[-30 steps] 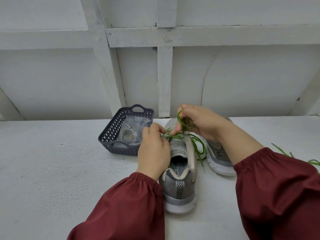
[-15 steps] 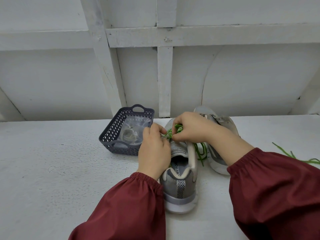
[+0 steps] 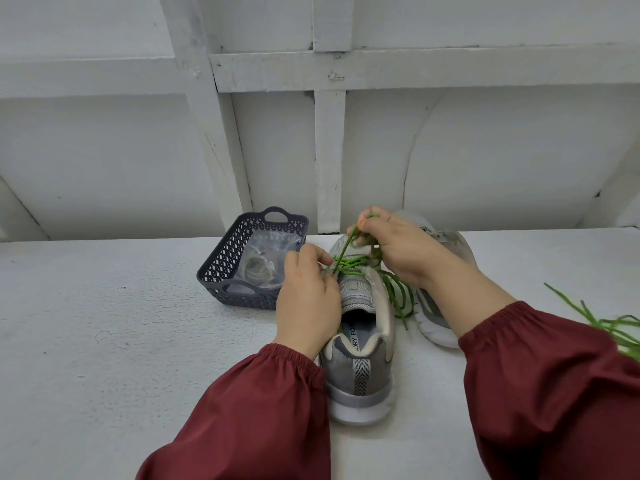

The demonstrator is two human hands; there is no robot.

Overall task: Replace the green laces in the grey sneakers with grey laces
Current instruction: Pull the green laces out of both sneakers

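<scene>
A grey sneaker (image 3: 360, 372) stands heel toward me in the middle of the white table. A green lace (image 3: 349, 263) still crosses its upper eyelets, and loose loops hang off its right side. My left hand (image 3: 308, 299) grips the sneaker's left side at the eyelets. My right hand (image 3: 398, 247) pinches a strand of the green lace and holds it taut above the tongue. The second grey sneaker (image 3: 440, 306) lies behind my right wrist, partly hidden.
A dark perforated plastic basket (image 3: 225, 268) stands left of the sneaker and holds a clear bag with coiled laces (image 3: 259, 266). Another green lace (image 3: 602, 320) lies loose at the table's right edge. A white panelled wall rises behind the table.
My right hand has risen and pulled the green lace strand up and out from the eyelets. My left hand has stayed on the sneaker.
</scene>
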